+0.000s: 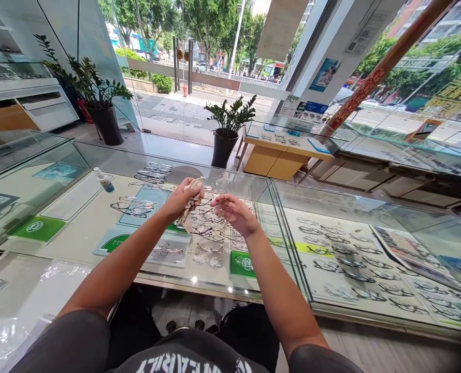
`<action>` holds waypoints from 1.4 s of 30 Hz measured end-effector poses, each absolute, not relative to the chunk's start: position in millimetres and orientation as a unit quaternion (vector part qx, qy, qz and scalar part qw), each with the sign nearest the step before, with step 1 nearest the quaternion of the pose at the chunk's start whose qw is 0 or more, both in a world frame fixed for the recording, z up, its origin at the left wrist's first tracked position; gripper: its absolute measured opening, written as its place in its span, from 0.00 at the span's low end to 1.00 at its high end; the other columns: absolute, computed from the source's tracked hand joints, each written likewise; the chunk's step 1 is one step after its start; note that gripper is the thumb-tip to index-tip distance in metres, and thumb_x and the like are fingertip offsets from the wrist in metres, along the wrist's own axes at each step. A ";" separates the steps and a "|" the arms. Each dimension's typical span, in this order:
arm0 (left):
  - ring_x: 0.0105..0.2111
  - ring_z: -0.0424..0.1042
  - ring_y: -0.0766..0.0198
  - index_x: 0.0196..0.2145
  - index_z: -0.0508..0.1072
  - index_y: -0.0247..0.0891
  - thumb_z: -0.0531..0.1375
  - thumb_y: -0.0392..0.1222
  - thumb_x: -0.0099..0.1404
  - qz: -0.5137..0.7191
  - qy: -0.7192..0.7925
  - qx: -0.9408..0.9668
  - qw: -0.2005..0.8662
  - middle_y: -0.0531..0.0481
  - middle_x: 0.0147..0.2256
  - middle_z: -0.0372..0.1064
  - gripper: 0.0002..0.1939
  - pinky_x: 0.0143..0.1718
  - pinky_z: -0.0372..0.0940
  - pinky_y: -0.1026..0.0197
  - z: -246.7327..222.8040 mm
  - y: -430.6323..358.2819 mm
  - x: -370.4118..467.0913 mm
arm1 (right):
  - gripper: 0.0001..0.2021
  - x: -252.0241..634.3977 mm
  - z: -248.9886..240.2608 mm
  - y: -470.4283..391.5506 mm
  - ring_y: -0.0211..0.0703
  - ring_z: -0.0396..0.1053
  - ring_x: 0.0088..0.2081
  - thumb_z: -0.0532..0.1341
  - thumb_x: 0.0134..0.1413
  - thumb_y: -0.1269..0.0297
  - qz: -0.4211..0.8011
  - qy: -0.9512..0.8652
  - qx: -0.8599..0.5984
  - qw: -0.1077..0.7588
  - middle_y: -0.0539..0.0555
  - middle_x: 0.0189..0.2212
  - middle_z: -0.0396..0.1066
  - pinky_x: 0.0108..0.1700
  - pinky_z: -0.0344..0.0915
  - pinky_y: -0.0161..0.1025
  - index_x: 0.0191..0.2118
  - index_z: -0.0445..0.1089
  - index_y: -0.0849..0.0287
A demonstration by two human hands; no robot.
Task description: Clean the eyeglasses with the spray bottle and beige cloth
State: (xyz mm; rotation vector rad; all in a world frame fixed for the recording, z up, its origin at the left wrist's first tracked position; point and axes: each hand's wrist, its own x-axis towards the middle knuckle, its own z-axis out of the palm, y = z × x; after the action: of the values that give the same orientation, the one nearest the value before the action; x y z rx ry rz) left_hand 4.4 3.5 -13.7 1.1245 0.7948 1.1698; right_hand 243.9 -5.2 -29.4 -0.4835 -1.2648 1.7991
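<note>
My left hand [182, 199] is closed around a pale, crumpled cloth [188, 220], which hangs below the fingers. To its right, my right hand [238, 213] has bent fingers pinching a pair of thin-framed eyeglasses [220, 184]. The clear lenses are faint against the glass, and part of the frame is hidden by the fingers. Both hands are close together above the glass display counter [215, 272]. Rows of eyeglasses [209, 233] lie beneath them.
A small spray bottle [104, 181] stands left of my hands. Several stacked eyeglasses [153, 173] lie beyond my left hand. Another display case [355, 259] with eyeglasses adjoins on the right. Past the counter stand a potted plant [225, 140] and a wooden table [277, 158].
</note>
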 end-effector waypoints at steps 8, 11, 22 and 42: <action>0.29 0.76 0.66 0.39 0.66 0.41 0.78 0.69 0.56 0.539 0.322 0.485 0.608 0.53 0.34 0.77 0.35 0.28 0.68 0.66 -14.7 8.1 2.6 | 0.23 244.2 -30.9 -4.9 0.45 0.76 0.42 0.77 0.55 0.46 0.710 -0.514 -0.208 0.433 0.59 0.48 0.84 0.48 0.73 0.41 0.50 0.82 0.54; 0.29 0.76 0.65 0.37 0.67 0.41 0.76 0.70 0.58 0.537 0.314 0.492 0.609 0.53 0.33 0.76 0.33 0.32 0.71 0.63 -13.5 7.1 2.7 | 0.23 244.1 -31.2 -4.6 0.45 0.77 0.43 0.77 0.55 0.46 0.715 -0.513 -0.201 0.430 0.59 0.48 0.84 0.49 0.73 0.41 0.50 0.83 0.54; 0.41 0.69 0.57 0.30 0.76 0.40 0.70 0.67 0.66 0.593 0.381 0.608 0.364 0.45 0.42 0.66 0.25 0.42 0.70 0.56 -13.3 5.4 1.9 | 0.22 244.3 -28.3 -6.6 0.45 0.77 0.43 0.77 0.55 0.47 0.711 -0.516 -0.207 0.431 0.59 0.48 0.85 0.48 0.73 0.41 0.50 0.82 0.55; 0.23 0.60 0.68 0.34 0.67 0.42 0.77 0.66 0.57 0.560 0.334 0.482 0.585 0.57 0.26 0.64 0.31 0.24 0.55 0.65 2.9 -5.0 -3.1 | 0.21 242.1 -27.4 -6.4 0.45 0.79 0.44 0.77 0.55 0.48 0.723 -0.513 -0.191 0.421 0.57 0.46 0.85 0.50 0.73 0.42 0.49 0.82 0.55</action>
State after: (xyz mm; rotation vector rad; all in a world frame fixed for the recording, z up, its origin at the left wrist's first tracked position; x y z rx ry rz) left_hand -3.1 -5.0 2.9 1.1245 0.7780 1.3070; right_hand 242.1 -6.4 -27.4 -0.4781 -1.2861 1.8103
